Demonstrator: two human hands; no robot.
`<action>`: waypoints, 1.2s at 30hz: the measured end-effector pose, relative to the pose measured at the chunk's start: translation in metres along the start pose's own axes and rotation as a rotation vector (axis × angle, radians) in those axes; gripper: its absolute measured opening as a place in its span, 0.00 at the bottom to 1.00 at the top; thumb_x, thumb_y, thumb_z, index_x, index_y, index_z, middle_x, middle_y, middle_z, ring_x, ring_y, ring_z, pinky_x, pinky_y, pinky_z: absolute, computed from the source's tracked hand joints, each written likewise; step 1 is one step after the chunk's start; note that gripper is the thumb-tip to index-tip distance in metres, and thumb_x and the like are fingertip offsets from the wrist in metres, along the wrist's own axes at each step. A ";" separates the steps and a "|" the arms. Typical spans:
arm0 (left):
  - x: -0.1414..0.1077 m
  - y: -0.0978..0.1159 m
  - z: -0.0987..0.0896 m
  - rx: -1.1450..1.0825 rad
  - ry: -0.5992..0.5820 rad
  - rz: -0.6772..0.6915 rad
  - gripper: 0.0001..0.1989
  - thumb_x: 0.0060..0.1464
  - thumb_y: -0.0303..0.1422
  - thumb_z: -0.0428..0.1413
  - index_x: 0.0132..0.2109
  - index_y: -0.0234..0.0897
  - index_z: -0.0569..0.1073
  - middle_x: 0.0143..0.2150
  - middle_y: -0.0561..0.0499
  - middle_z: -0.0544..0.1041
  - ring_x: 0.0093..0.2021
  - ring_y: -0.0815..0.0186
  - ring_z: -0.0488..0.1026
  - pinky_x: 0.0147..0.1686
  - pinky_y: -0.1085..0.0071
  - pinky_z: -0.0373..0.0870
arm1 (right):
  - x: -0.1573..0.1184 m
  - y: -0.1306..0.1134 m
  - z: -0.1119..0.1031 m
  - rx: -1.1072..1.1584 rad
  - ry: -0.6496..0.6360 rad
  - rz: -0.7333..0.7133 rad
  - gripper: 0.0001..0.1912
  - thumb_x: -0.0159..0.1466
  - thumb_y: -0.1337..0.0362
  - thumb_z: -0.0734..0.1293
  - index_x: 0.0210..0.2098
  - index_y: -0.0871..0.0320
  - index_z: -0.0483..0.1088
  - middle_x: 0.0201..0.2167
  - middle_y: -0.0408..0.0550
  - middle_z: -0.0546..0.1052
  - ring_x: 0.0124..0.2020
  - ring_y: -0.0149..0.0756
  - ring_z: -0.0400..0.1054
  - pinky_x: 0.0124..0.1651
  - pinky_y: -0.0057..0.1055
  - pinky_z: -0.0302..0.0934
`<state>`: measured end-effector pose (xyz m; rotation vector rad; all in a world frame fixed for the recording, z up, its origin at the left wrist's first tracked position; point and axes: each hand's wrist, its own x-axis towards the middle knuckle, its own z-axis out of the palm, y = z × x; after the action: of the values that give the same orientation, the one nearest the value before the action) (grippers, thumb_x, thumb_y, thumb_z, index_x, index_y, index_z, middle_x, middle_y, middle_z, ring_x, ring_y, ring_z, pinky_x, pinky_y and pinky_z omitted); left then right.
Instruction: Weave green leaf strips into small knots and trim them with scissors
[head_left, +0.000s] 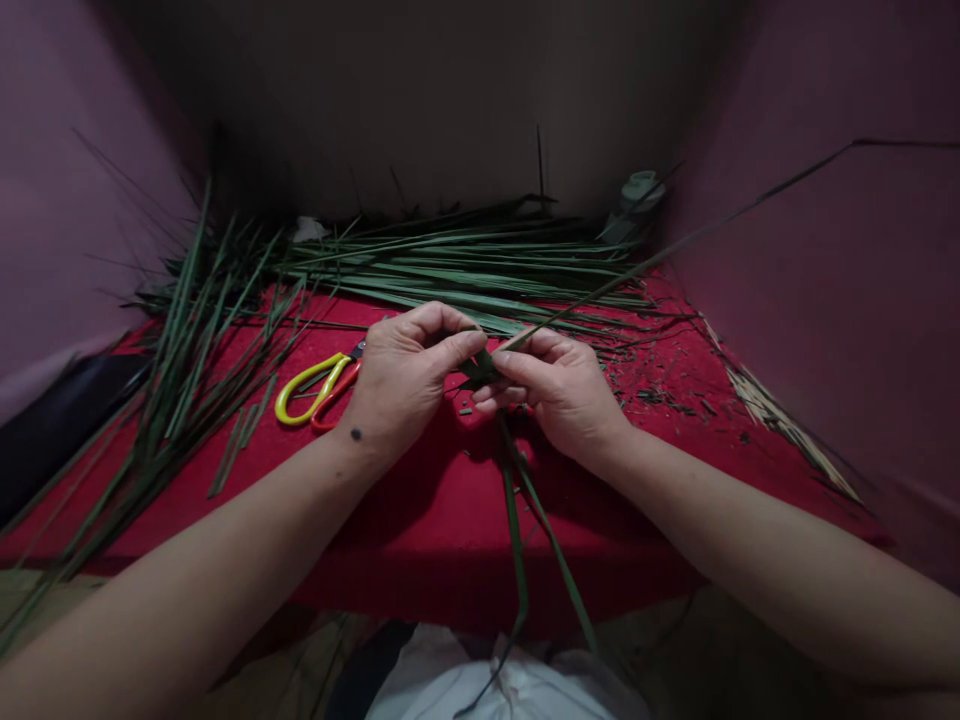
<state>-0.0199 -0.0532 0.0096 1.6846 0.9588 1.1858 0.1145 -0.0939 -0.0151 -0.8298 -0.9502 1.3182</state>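
Note:
Between my two hands is a small folded piece of green leaf (481, 372), held above the red cloth. The thumb and forefinger of my left hand (420, 365) pinch its left side. My right hand (559, 385) grips the right side, thumb against the fingers. One long leaf strip (660, 252) runs from my right fingers up to the far right. Two more strips (514, 530) hang from the piece toward my lap. Just left of my left hand lie scissors (311, 392) with yellow and red handles, their blades partly hidden behind that hand.
Long green leaves (450, 265) are heaped across the back of the red cloth (442, 510), with another bundle (176, 370) along the left. Leaf clippings (679, 400) are scattered at right. Thin pale sticks (787, 430) lie by the right edge. A lidded container (637, 200) stands back right.

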 end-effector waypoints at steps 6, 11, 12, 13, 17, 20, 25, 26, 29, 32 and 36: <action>0.002 0.005 0.002 -0.011 -0.079 -0.049 0.03 0.45 0.29 0.60 0.28 0.35 0.74 0.26 0.54 0.73 0.28 0.70 0.68 0.29 0.75 0.65 | 0.003 0.003 -0.005 -0.009 -0.010 0.090 0.12 0.48 0.65 0.75 0.27 0.62 0.69 0.22 0.42 0.75 0.19 0.33 0.72 0.21 0.26 0.68; 0.008 0.005 -0.006 -0.003 -0.242 -0.134 0.06 0.45 0.32 0.60 0.30 0.33 0.73 0.26 0.55 0.72 0.27 0.71 0.67 0.28 0.76 0.62 | 0.007 0.004 -0.009 0.056 0.027 0.068 0.11 0.47 0.66 0.75 0.25 0.62 0.69 0.22 0.44 0.77 0.21 0.35 0.73 0.25 0.30 0.71; 0.009 0.004 -0.007 0.005 -0.257 -0.149 0.06 0.46 0.32 0.60 0.29 0.33 0.73 0.24 0.56 0.71 0.25 0.72 0.65 0.27 0.76 0.61 | 0.007 0.003 -0.009 0.065 0.034 0.072 0.12 0.46 0.66 0.75 0.24 0.61 0.69 0.22 0.44 0.77 0.21 0.35 0.73 0.24 0.29 0.71; 0.009 0.003 -0.008 0.009 -0.262 -0.164 0.07 0.46 0.33 0.59 0.27 0.33 0.72 0.23 0.56 0.71 0.24 0.73 0.64 0.26 0.76 0.60 | 0.008 0.003 -0.009 0.076 0.040 0.077 0.12 0.46 0.66 0.75 0.24 0.61 0.68 0.21 0.43 0.77 0.21 0.35 0.73 0.24 0.29 0.70; 0.008 0.002 -0.005 -0.009 -0.205 -0.190 0.10 0.47 0.34 0.59 0.25 0.32 0.71 0.22 0.56 0.70 0.23 0.74 0.63 0.24 0.77 0.59 | 0.008 0.001 -0.007 0.115 0.063 0.090 0.13 0.44 0.68 0.75 0.24 0.60 0.67 0.20 0.41 0.76 0.19 0.35 0.73 0.22 0.28 0.70; 0.007 0.003 -0.002 0.016 -0.155 -0.185 0.10 0.47 0.33 0.59 0.24 0.32 0.70 0.21 0.56 0.69 0.23 0.75 0.63 0.24 0.77 0.58 | 0.008 0.000 -0.006 0.124 0.071 0.097 0.13 0.44 0.69 0.75 0.24 0.60 0.66 0.18 0.41 0.75 0.19 0.35 0.73 0.21 0.27 0.69; 0.008 0.002 -0.004 0.029 -0.257 -0.204 0.12 0.51 0.39 0.57 0.28 0.33 0.71 0.23 0.55 0.70 0.24 0.73 0.65 0.24 0.76 0.59 | 0.009 -0.002 -0.008 0.116 0.119 0.089 0.13 0.46 0.69 0.74 0.25 0.61 0.64 0.18 0.41 0.74 0.19 0.34 0.72 0.22 0.26 0.69; 0.009 0.001 -0.006 0.031 -0.293 -0.212 0.12 0.51 0.39 0.57 0.29 0.33 0.71 0.24 0.54 0.71 0.24 0.72 0.65 0.24 0.76 0.60 | 0.008 -0.002 -0.009 0.109 0.121 0.089 0.13 0.47 0.69 0.74 0.25 0.61 0.64 0.18 0.41 0.74 0.19 0.34 0.72 0.22 0.26 0.69; 0.009 -0.003 -0.008 0.022 -0.326 -0.220 0.10 0.48 0.37 0.59 0.29 0.33 0.71 0.24 0.54 0.71 0.25 0.72 0.66 0.25 0.75 0.61 | 0.007 -0.003 -0.009 0.080 0.128 0.105 0.14 0.47 0.69 0.74 0.26 0.60 0.64 0.18 0.41 0.74 0.18 0.34 0.72 0.22 0.26 0.68; 0.009 -0.007 -0.008 -0.052 -0.318 -0.250 0.09 0.47 0.35 0.60 0.28 0.33 0.71 0.24 0.53 0.72 0.25 0.71 0.67 0.26 0.75 0.62 | 0.006 -0.002 -0.009 0.053 0.130 0.110 0.13 0.48 0.69 0.74 0.27 0.60 0.64 0.19 0.42 0.75 0.18 0.34 0.72 0.20 0.26 0.67; 0.008 -0.006 -0.006 -0.092 -0.301 -0.287 0.09 0.47 0.35 0.59 0.27 0.33 0.71 0.24 0.53 0.72 0.24 0.71 0.67 0.25 0.74 0.63 | 0.006 -0.001 -0.010 0.059 0.072 0.080 0.10 0.48 0.71 0.72 0.26 0.61 0.66 0.21 0.43 0.76 0.20 0.34 0.73 0.23 0.28 0.69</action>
<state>-0.0240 -0.0428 0.0074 1.5375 0.9057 0.7514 0.1243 -0.0881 -0.0175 -0.8720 -0.8253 1.3688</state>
